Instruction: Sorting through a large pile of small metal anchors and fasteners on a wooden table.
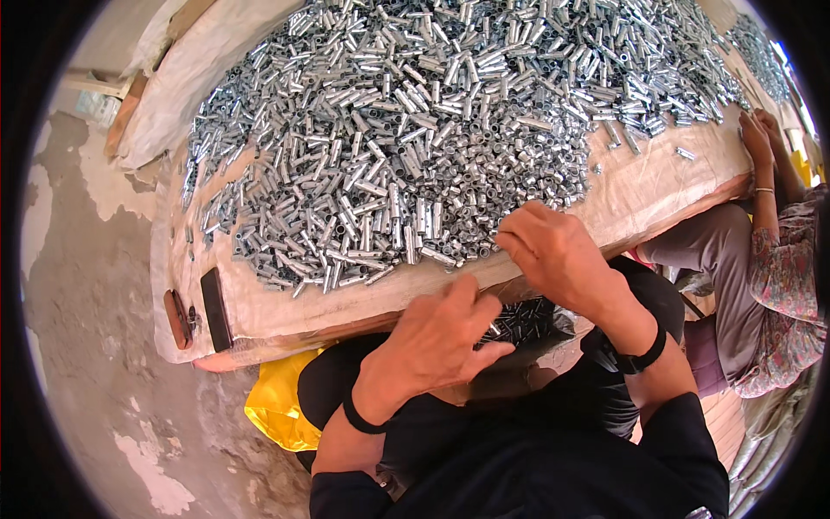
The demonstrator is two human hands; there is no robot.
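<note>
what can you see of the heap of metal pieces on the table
The heap is a loose jumble of shiny silver, metallic-looking pieces: many slim tubes, with short ring-like ones bunched toward its near edge. It spreads over a pale cover, thinning to stray pieces at the sides. The right hand is at its near edge; contact is unclear.

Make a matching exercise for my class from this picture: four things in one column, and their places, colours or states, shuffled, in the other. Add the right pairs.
Column one
1. Metal tubes
2. Flat black rectangular object
3. Yellow material
4. Person's right hand

Column two
A. Lying at the left end of the table
B. Fingers curled, a black band at the wrist
C. Silver, spread in a wide pile
D. Down below the table's near edge

Right pairs: 1-C, 2-A, 3-D, 4-B
</note>
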